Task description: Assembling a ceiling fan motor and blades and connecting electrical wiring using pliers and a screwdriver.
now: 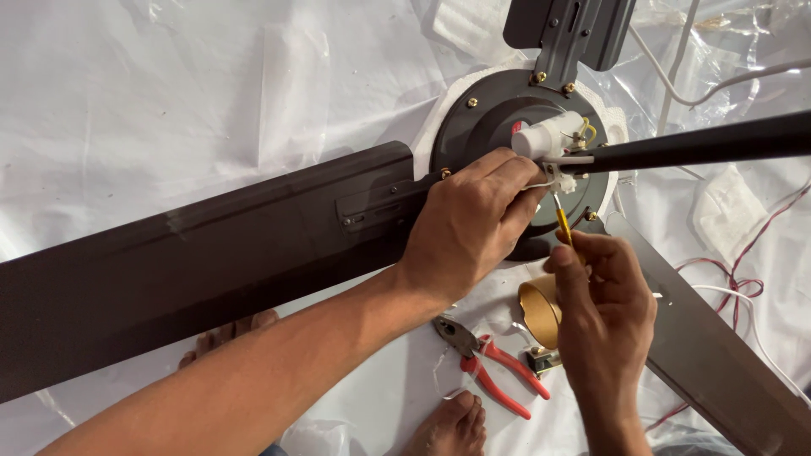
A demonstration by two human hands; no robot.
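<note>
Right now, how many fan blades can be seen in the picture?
3. One blade runs left from the motor hub, under the left forearm. One goes toward the lower right. One points up at the top edge. Others may be out of view.

Bare left hand [469,224], up and left of the red-handled pliers [494,367], on a long forearm [279,371] uncovered to the frame edge. Bare right hand [604,304] and wrist, right of the pliers. One bare foot [452,426] just below the pliers, toes of the other foot [228,333] well left of them. Possibly a sliver of blue cloth [274,451] down-left of the pliers, too little to tell.
</note>
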